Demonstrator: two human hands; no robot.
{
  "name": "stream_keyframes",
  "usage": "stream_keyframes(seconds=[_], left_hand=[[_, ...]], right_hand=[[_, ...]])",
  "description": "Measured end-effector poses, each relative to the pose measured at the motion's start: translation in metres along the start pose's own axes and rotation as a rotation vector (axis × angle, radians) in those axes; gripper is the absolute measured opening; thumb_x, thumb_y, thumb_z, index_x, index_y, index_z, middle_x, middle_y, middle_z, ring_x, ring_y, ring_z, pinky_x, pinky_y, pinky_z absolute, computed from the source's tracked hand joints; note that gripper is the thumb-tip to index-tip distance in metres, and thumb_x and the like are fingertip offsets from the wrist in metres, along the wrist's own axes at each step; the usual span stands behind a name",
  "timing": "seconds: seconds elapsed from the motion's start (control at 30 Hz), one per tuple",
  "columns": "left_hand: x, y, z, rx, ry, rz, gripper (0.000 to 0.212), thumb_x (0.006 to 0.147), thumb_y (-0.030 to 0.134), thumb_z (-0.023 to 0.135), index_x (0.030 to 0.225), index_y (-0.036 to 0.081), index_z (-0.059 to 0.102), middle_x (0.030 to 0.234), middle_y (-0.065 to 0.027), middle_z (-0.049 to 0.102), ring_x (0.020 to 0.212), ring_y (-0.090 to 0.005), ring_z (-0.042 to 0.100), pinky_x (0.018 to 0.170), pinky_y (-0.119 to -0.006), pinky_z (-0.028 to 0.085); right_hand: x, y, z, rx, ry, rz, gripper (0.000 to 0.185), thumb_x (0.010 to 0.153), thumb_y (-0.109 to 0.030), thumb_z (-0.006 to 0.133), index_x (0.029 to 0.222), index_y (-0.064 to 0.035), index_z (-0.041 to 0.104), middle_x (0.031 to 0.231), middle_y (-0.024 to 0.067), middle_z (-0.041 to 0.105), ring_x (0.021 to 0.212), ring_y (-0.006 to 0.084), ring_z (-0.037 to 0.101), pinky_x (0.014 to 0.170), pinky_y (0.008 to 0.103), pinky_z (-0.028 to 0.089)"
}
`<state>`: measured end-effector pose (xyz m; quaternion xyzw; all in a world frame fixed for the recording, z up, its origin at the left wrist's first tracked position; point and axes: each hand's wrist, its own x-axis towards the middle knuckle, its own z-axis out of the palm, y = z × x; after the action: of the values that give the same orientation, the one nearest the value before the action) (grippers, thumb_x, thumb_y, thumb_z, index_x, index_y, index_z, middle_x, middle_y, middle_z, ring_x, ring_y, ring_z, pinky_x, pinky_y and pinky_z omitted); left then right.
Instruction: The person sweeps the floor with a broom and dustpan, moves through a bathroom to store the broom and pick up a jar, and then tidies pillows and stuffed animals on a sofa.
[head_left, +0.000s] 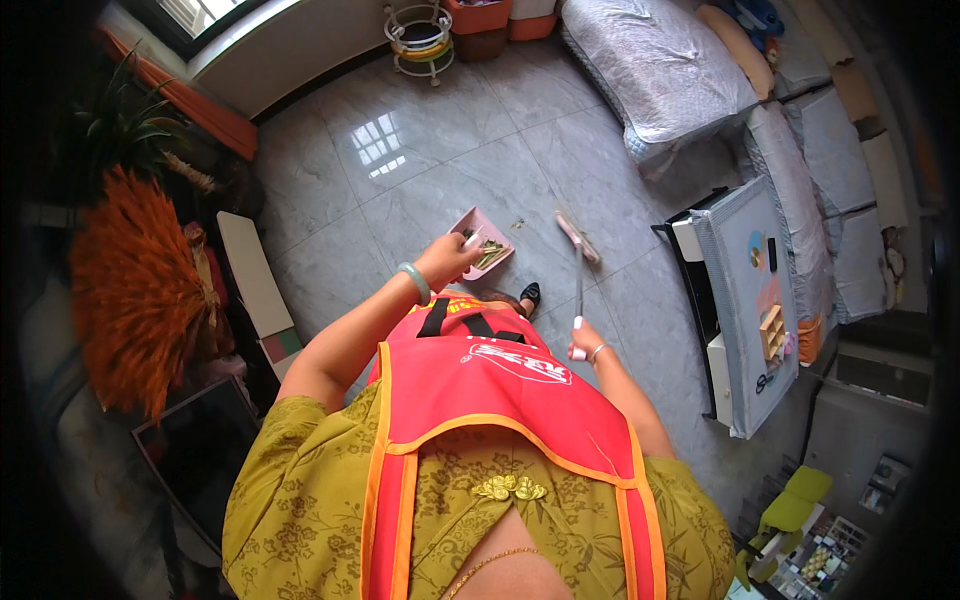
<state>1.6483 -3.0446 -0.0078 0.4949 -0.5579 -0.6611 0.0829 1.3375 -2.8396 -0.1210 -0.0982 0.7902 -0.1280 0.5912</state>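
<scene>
My left hand (448, 259) grips the upright handle of a pink dustpan (489, 223). Green and straw-coloured plant scraps (491, 253) lie in the pan. To the right, my right hand (589, 342) is closed around the end of a grey broom handle (580, 289). The pink broom head (577, 235) is on the tiled floor, apart from the dustpan. Between the two lies a small heap of debris (517, 223). My left hand hides part of the pan.
A coffee table (739, 300) stands at right, bearing a wooden compartment box (772, 332) and scissors. Beyond it is a plastic-covered sofa (810, 217). A low cabinet (255, 274) and orange dried plumes (139, 296) line the left. A round wheeled frame (420, 45) stands by the far wall.
</scene>
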Motion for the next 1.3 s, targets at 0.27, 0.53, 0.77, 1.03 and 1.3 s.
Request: stream_keyframes(seconds=[0.27,0.53,0.77,1.03,1.3], left_hand=[[-0.007,0.007,-0.003,-0.071,-0.027,0.032,0.035,0.08,0.031,0.056,0.078,-0.003,0.051,0.059,-0.0061,0.052,0.045,-0.0118,0.049,0.039,-0.025,0.04],[-0.017,-0.008,-0.01,-0.054,-0.005,-0.02,0.033,0.08,0.031,0.057,0.079,-0.002,0.052,0.06,-0.0043,0.051,0.046,-0.0102,0.047,0.04,-0.025,0.039],[-0.051,-0.012,0.014,0.02,0.079,-0.06,0.032,0.081,0.031,0.056,0.077,-0.001,0.051,0.059,-0.0032,0.051,0.044,-0.0093,0.046,0.038,-0.024,0.038],[-0.095,-0.015,0.031,-0.077,0.127,-0.133,0.031,0.082,0.03,0.055,0.078,-0.001,0.05,0.061,-0.0041,0.051,0.046,-0.0099,0.048,0.039,-0.024,0.039],[-0.11,-0.036,0.028,-0.202,0.099,-0.157,0.031,0.083,0.03,0.053,0.082,-0.001,0.05,0.062,-0.0035,0.05,0.047,-0.0096,0.046,0.039,-0.024,0.037]], right_hand=[[-0.079,0.069,0.029,-0.129,-0.159,-0.156,0.058,0.082,-0.01,0.042,0.134,-0.0182,0.019,0.057,0.0044,0.044,0.042,0.013,0.043,0.035,0.0286,0.038],[-0.159,0.049,-0.02,-0.18,-0.043,-0.13,0.052,0.084,-0.016,0.047,0.131,-0.0058,0.027,0.093,0.0122,0.057,0.074,0.0145,0.056,0.066,0.0285,0.048],[-0.099,0.017,-0.048,0.049,-0.014,-0.09,0.054,0.084,-0.014,0.044,0.133,-0.0134,0.022,0.057,0.0055,0.046,0.042,0.0124,0.044,0.035,0.029,0.041],[-0.013,0.024,-0.038,-0.074,0.06,-0.157,0.045,0.083,-0.009,0.039,0.126,-0.0061,0.03,0.059,0.0095,0.05,0.042,0.0173,0.048,0.036,0.0333,0.042],[-0.095,0.149,0.033,-0.679,0.05,-0.186,0.056,0.082,-0.015,0.043,0.133,-0.0076,0.02,0.091,0.0204,0.054,0.075,0.025,0.056,0.065,0.0327,0.046]])
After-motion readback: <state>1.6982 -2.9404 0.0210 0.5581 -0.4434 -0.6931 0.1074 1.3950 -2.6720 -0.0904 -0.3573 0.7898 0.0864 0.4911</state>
